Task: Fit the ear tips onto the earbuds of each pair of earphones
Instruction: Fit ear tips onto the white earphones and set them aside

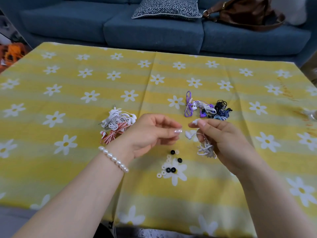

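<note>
White earphones are hanging bundled from the right hand, whose fingers are pinching one earbud. Just beside it, the left hand is hovering with fingers loosely curled; whether they are grasping anything is unclear. Black and white ear tips are lying on the desk below both hands.

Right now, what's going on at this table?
A person is fitting ear tips onto earphones. The right hand pinches a white earbud with its cable bunched in the palm; the left hand sits close by, what its fingertips hold unclear. Loose black and white ear tips lie on the tablecloth below, with earphone piles left and right.
</note>
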{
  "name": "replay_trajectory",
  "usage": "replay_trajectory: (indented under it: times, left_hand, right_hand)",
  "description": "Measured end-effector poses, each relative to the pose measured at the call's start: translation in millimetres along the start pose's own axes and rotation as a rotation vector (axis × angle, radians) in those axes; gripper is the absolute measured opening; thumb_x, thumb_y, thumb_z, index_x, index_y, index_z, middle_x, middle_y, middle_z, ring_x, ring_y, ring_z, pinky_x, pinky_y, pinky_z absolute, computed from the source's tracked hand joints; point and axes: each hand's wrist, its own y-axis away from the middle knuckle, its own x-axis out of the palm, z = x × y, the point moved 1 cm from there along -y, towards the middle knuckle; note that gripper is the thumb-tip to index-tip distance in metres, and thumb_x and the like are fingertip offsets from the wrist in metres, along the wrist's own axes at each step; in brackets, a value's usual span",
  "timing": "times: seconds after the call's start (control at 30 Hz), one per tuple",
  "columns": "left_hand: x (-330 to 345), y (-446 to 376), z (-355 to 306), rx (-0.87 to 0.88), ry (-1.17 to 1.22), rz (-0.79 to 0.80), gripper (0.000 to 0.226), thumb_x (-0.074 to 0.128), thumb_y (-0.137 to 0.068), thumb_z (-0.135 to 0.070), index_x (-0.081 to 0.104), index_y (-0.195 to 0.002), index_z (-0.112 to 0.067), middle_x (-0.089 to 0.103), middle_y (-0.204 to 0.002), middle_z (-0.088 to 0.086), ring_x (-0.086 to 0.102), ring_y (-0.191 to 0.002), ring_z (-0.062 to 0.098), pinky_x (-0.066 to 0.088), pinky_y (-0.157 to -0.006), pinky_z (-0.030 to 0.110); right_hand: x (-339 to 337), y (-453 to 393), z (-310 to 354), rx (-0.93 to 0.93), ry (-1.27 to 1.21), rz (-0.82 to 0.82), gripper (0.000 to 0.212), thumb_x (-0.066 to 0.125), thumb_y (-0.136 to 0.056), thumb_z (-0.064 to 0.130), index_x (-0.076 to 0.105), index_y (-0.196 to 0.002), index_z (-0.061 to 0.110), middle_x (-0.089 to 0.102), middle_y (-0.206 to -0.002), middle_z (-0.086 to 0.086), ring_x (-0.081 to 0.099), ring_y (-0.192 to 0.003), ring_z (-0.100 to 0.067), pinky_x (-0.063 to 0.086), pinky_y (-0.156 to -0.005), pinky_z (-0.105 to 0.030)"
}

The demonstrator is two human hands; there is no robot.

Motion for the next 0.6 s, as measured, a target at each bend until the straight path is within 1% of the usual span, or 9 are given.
replay_trajectory:
  times: [0.1,0.17,0.2,0.3,0.43,0.5,0.6]
  left_hand:
    - [8,0,0,-0.014,0.372,-0.022,0.014,0.057,-0.073,0.007,0.067,-0.075,-0.002,0.065,-0.06,0.004,0.063,-0.053,0.009,0.054,-0.054,0.02]
    - [12,0,1,-0.031,0.498,-0.016,0.015,0.058,-0.067,0.002,0.072,-0.07,-0.003,0.067,-0.061,0.006,0.064,-0.054,0.01,0.055,-0.054,0.02]
    - [14,1,2,-0.036,0.521,-0.005,0.015,0.058,-0.065,0.0,0.073,-0.068,-0.004,0.067,-0.061,0.006,0.065,-0.054,0.01,0.055,-0.054,0.02]
    - [18,1,4,-0.047,0.512,0.0,0.015,0.059,-0.064,-0.002,0.074,-0.066,-0.006,0.067,-0.062,0.006,0.063,-0.052,0.008,0.056,-0.055,0.02]
    - [19,1,6,-0.051,0.463,-0.03,0.013,0.062,-0.062,-0.004,0.074,-0.066,-0.008,0.067,-0.062,0.004,0.063,-0.052,0.007,0.055,-0.053,0.019]
    - [19,0,7,-0.051,0.457,-0.046,0.011,0.062,-0.061,-0.003,0.073,-0.064,-0.008,0.067,-0.061,0.004,0.063,-0.052,0.008,0.054,-0.052,0.019]
    - [20,0,8,-0.048,0.466,-0.065,0.01,0.063,-0.06,-0.003,0.071,-0.064,-0.005,0.066,-0.06,0.006,0.063,-0.052,0.009,0.054,-0.052,0.02]
  right_hand:
    - [2,0,0,-0.019,-0.026,0.057,0.035,0.057,-0.071,0.046,0.071,-0.081,0.015,0.051,-0.056,0.002,0.039,-0.052,-0.012,0.026,-0.053,-0.03]
    - [5,1,1,-0.049,-0.019,0.081,0.031,0.063,-0.075,0.045,0.07,-0.08,0.015,0.051,-0.055,0.003,0.041,-0.049,-0.009,0.028,-0.051,-0.026]
    - [6,1,1,-0.065,-0.019,0.088,0.029,0.063,-0.076,0.043,0.07,-0.079,0.015,0.05,-0.054,0.003,0.04,-0.047,-0.008,0.028,-0.05,-0.024]
    - [9,2,2,-0.109,0.005,0.079,0.031,0.053,-0.077,0.041,0.069,-0.076,0.014,0.049,-0.052,0.003,0.034,-0.045,-0.009,0.026,-0.044,-0.021]
    - [12,4,4,-0.132,0.004,0.074,0.028,0.052,-0.077,0.04,0.065,-0.068,0.017,0.047,-0.051,0.003,0.035,-0.046,-0.009,0.027,-0.043,-0.016]
    - [12,5,5,-0.149,0.008,0.06,0.026,0.054,-0.077,0.038,0.064,-0.067,0.017,0.048,-0.051,0.003,0.038,-0.046,-0.007,0.029,-0.043,-0.015]
    - [12,6,6,-0.186,0.027,0.046,0.025,0.062,-0.08,0.037,0.063,-0.068,0.015,0.047,-0.053,0.002,0.041,-0.048,-0.006,0.032,-0.046,-0.012]
